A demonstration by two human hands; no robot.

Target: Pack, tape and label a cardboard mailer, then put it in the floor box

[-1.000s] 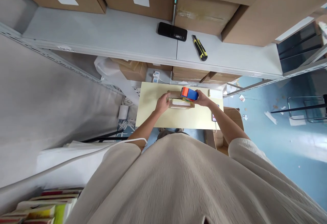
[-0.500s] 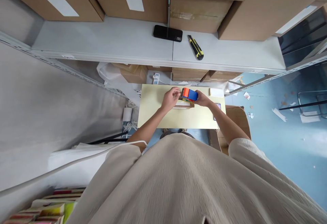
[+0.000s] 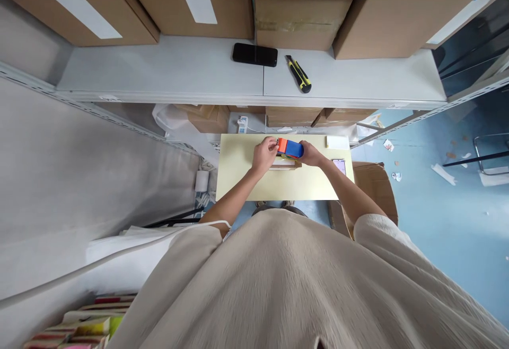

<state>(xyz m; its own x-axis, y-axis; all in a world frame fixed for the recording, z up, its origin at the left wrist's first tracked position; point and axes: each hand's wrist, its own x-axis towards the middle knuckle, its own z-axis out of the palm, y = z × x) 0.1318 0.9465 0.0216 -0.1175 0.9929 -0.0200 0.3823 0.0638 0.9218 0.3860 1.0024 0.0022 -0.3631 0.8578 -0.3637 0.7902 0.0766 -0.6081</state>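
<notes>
My right hand (image 3: pixel 311 154) is closed around the rear of a blue and orange tape dispenser (image 3: pixel 294 149), held over a small cardboard box (image 3: pixel 284 164). The dispenser's orange end points left. At that end, my left hand (image 3: pixel 265 154) has its fingers bent and drawn together, the tips meeting the orange part; whatever lies between them is too small to make out. The box has a white top face and rests on a pale yellow table (image 3: pixel 238 171). Its far side is hidden by the dispenser and my hands.
A lit phone (image 3: pixel 339 166) and a white pad-like block (image 3: pixel 336 142) lie on the table's right. Above the far edge runs a grey shelf (image 3: pixel 167 68) with a black phone (image 3: pixel 255 54), a utility knife (image 3: pixel 299 73) and large cartons (image 3: pixel 302 25). An open carton (image 3: pixel 374 184) stands at right.
The dispenser has shifted slightly left, and its orange end now meets my left fingertips, where a small gap showed before. My view has turned a little, uncovering more of the lit phone.
</notes>
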